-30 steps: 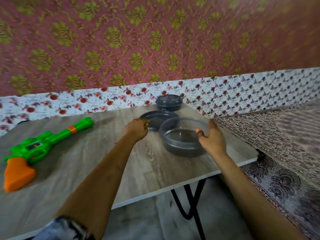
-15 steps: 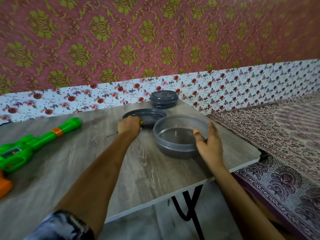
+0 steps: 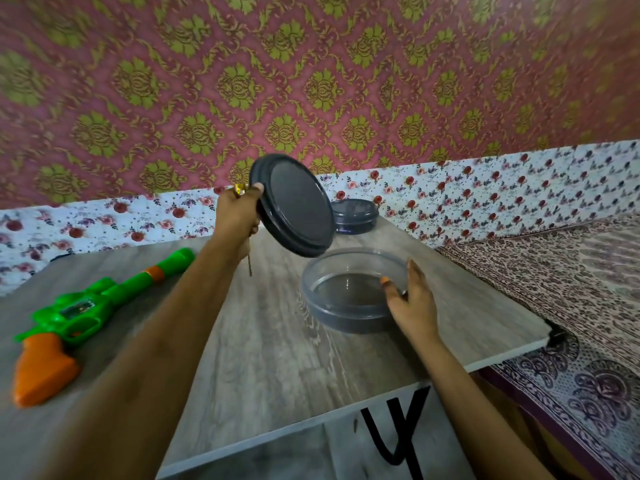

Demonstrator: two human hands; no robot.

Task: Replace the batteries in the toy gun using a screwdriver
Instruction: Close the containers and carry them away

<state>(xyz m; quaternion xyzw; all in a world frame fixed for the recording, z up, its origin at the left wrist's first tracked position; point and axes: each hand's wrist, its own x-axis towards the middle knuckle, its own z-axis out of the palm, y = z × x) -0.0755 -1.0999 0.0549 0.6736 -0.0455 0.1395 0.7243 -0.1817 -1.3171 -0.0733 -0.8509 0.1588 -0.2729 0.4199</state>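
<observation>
A green toy gun [image 3: 100, 303] with an orange grip lies on the left of the wooden table [image 3: 277, 348]. My left hand [image 3: 239, 211] holds a dark round lid [image 3: 294, 206] tilted in the air above the table, and a screwdriver [image 3: 248, 252] with a yellow handle top hangs from the same hand, shaft pointing down. An open grey round container [image 3: 349, 289] stands below the lid. My right hand [image 3: 410, 299] holds its right rim, thumb over the edge. The container looks empty.
A second, closed dark container [image 3: 355, 216] stands at the table's back edge by the floral wall strip. A patterned bedspread [image 3: 554, 289] lies to the right of the table. The table's near right corner [image 3: 554, 336] and black legs [image 3: 398, 438] show below.
My left hand has lifted the dark lid off the table and raised it tilted above the open container, screwdriver still in the hand. My right hand stays on the container's rim.
</observation>
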